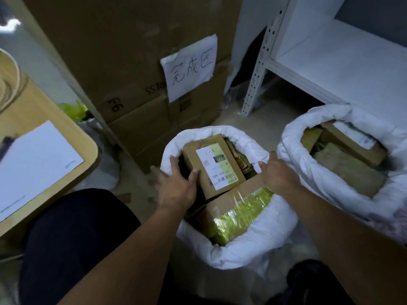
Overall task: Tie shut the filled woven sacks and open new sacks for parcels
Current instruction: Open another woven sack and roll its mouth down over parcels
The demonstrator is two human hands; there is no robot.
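Centre sack (242, 245), parcels (214, 166) inside: left hand (176, 186) grips its rolled rim at 9 o'clock, right hand (278, 175) at 3 o'clock.

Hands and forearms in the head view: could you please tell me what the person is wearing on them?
Nothing visible: the left hand and right hand are bare, without gloves or a watch, and both forearms are uncovered to the frame's edge, no sleeves showing.

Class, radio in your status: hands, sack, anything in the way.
Left hand and right hand on rim of near sack, grip unclear. Sack full, untied. Labelled box pokes up at the mouth.
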